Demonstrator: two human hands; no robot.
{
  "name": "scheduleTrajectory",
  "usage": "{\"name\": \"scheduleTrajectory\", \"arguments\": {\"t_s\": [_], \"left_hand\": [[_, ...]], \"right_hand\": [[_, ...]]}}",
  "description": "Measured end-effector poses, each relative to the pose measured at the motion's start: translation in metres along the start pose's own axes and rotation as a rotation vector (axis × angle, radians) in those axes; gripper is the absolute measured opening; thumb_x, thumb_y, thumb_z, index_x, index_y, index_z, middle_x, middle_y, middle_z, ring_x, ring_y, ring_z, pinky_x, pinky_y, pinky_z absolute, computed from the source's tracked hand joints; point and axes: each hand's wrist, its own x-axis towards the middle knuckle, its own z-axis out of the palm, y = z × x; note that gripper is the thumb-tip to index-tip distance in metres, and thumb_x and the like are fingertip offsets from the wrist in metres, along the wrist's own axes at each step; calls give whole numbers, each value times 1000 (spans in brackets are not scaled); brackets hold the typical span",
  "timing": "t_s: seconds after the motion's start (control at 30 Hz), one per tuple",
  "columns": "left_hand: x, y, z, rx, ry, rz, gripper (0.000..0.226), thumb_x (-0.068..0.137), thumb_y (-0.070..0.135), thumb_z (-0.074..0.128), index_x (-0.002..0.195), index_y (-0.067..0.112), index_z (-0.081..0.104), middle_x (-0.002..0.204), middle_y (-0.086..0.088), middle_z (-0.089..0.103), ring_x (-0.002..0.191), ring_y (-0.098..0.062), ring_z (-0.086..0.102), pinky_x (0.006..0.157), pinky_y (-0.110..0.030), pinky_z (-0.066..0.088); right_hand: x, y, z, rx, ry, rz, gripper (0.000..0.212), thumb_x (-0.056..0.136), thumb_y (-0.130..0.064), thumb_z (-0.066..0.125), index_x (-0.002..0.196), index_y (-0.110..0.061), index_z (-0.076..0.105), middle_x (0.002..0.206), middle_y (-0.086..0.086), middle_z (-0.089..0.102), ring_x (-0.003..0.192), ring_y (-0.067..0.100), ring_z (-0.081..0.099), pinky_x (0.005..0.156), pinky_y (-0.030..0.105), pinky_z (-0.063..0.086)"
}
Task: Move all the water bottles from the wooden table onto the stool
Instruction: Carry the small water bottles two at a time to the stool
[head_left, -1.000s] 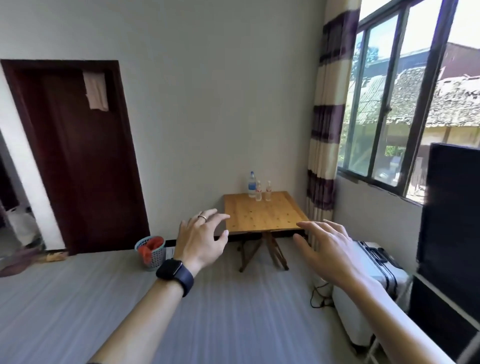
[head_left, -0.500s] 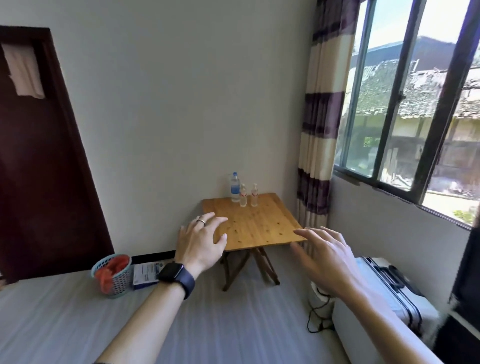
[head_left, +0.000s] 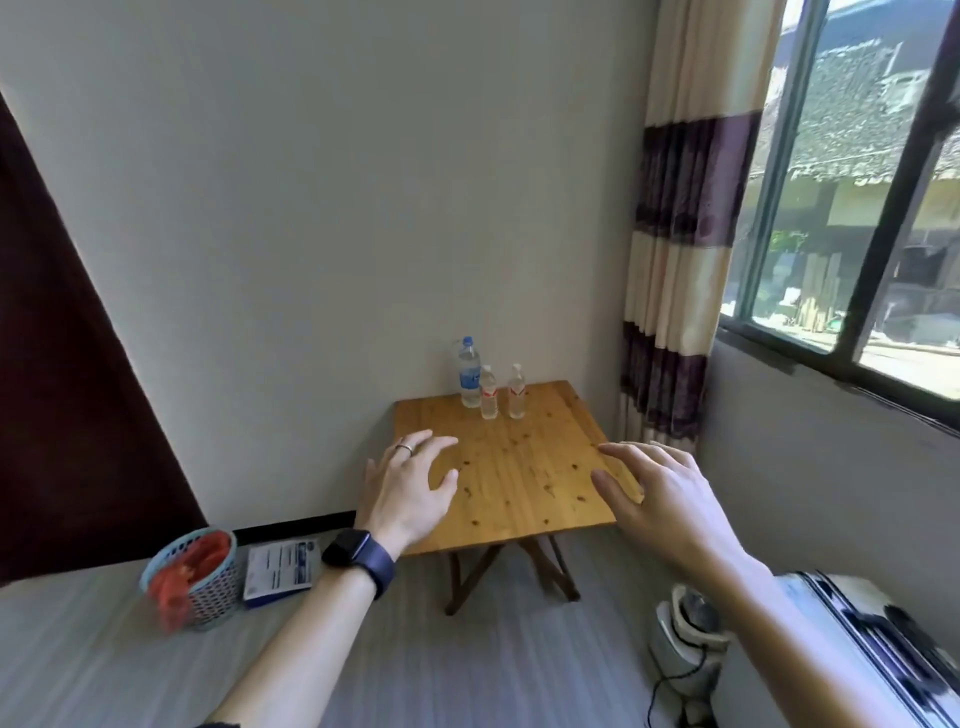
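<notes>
Three clear water bottles stand upright at the far edge of the small wooden table (head_left: 519, 467) in the room's corner: a tall bottle with a blue cap and label (head_left: 469, 373), and two short ones with red labels (head_left: 489, 393) (head_left: 517, 392). My left hand (head_left: 410, 488), with a ring and a dark watch at the wrist, is stretched forward with fingers spread, holding nothing. My right hand (head_left: 660, 499) is also stretched forward, fingers relaxed and empty. Both hands are in the air short of the bottles. No stool is in view.
On the floor at the left stand a blue mesh basket with a red bag (head_left: 193, 577) and a blue-white box (head_left: 280, 570). A white suitcase (head_left: 862, 660) and a small white appliance with a cord (head_left: 685, 644) sit at the right. A striped curtain (head_left: 675, 270) hangs by the window.
The view has come closer to the table and turned right; the table and bottles appear larger. Both hands stay stretched out and empty.
</notes>
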Motion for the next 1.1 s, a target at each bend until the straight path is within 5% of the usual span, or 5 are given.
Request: {"name": "scheduleTrajectory", "arguments": {"t_s": [0.7,0.87,1.1], "left_hand": [[284,-149,250,-53,-359,-186,35,96,36,58,131,33,60,145,5,48,133,-23,46,106,-36,38],[357,-169,302,-78,-486,-185,35,96,43,53,131,39,55,145,9,46,129,-23,48,106,-50,41],[455,-199,364,-45,-549,-228,37,95,47,50,131,41,53,146,10,44,126,-21,51,99,-52,46]], "right_hand": [[289,128,262,57,-388,262,46,96,-59,45,135,-38,57,139,-6,57,134,26,41,108,37,36],[350,149,306,21,-442,321,42,98,-56,46,135,-39,56,140,-6,56,137,25,38,104,31,31],[467,192,377,-24,-536,278,45,97,-64,37,133,-42,54,135,-13,59,129,22,50,96,34,38]]}}
